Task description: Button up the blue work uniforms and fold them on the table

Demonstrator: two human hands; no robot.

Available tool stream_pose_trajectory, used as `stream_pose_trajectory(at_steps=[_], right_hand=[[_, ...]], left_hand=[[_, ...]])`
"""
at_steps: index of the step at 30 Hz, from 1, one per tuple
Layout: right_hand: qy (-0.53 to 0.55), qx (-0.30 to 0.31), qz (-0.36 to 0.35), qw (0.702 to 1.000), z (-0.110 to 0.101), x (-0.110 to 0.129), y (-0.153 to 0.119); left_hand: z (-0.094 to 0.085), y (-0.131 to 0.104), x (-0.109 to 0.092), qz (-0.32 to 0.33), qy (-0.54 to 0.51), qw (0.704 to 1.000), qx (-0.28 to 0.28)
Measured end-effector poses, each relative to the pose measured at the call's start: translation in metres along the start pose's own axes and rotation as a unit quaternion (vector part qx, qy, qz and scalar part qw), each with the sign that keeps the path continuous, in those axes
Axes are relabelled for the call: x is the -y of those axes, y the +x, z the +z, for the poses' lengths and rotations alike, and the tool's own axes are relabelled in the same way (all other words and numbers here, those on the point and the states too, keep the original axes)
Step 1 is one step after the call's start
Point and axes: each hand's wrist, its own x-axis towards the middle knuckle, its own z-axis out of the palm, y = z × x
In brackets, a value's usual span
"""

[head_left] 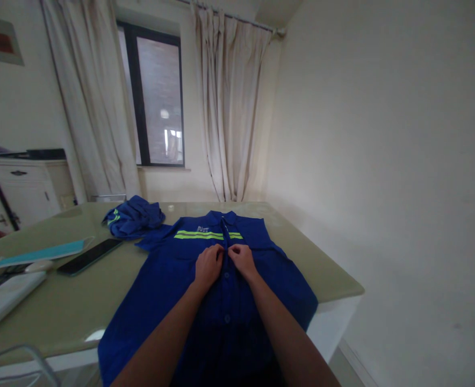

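A blue work shirt (pixel 157 290) with yellow-green reflective stripes across the chest lies front side up, its collar pointing away and its lower part hanging over the near table edge. My left hand (pixel 209 264) is closed on the front placket just below the stripes. Close beside it on the right, my right hand (pixel 242 260) pinches the other side of the placket. Buttons show on the placket below both hands. The fingertips are small and partly hidden, so a button between them cannot be made out.
The greenish tabletop (pixel 322 274) also bears a crumpled blue garment (pixel 135 216), a black phone (pixel 89 257), a light blue mask (pixel 42 253), a white power strip (pixel 9 300) and cables. A wall stands at the right.
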Motion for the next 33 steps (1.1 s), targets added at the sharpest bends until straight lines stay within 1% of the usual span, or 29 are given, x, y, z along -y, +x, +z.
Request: stream_pose_trajectory(at_steps=[4,9,13,19,26,33], right_hand=[[0.011,0.008,-0.015,1.000,0.000,-0.002,0.000],[-0.001,0.010,-0.029,1.000,0.001,0.000,-0.002],[-0.022,0.002,-0.035,0.999,0.002,0.000,-0.003],[-0.044,-0.015,-0.032,0.998,0.004,0.001,-0.005],[-0.071,0.002,-0.047,0.996,0.004,0.004,-0.007],[-0.113,0.009,-0.060,0.992,-0.001,0.012,-0.013]], left_hand=[[0.002,0.003,0.005,-0.004,-0.024,1.000,-0.010],[0.004,0.005,0.010,-0.017,-0.055,0.998,-0.015],[0.004,0.005,0.013,-0.016,-0.075,0.997,-0.008],[0.004,0.005,0.011,-0.015,-0.098,0.995,-0.008],[0.005,0.007,0.013,-0.035,-0.124,0.991,-0.016],[0.009,0.009,0.019,-0.023,-0.180,0.983,-0.027]])
